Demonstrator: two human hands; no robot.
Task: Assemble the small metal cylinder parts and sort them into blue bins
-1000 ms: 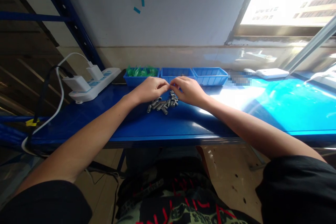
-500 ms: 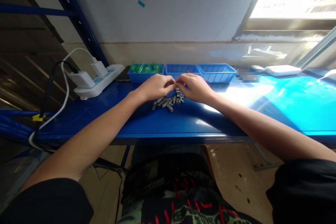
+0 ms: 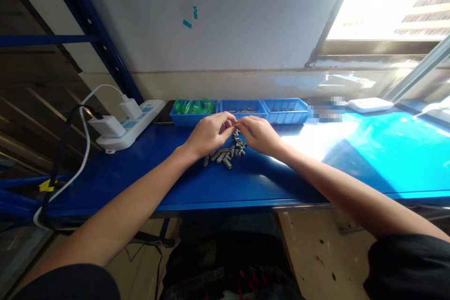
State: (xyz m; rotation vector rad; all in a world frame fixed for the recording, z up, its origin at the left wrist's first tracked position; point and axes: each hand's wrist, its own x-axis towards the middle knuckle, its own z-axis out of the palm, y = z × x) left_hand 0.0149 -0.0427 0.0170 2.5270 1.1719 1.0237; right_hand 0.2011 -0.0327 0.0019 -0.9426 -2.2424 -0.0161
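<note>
A heap of small grey metal cylinders (image 3: 227,153) lies on the blue workbench (image 3: 246,183). Just above its far end my left hand (image 3: 208,133) and my right hand (image 3: 258,134) meet fingertip to fingertip. Both hands are pinched on a small grey piece between them, too small to make out clearly. Behind the hands stand three blue bins in a row: the left bin (image 3: 192,113) holds green parts, the middle bin (image 3: 244,108) and the right bin (image 3: 285,110) hold a few small grey parts.
A white power strip (image 3: 130,128) with two chargers and trailing cables sits at the left of the bench. A white flat device (image 3: 369,104) lies at the back right by the window. A blue shelf upright (image 3: 94,33) rises on the left.
The view has tilted down a little. My hands stay pinched together over the heap, the left fingers now raised slightly more over the join.
</note>
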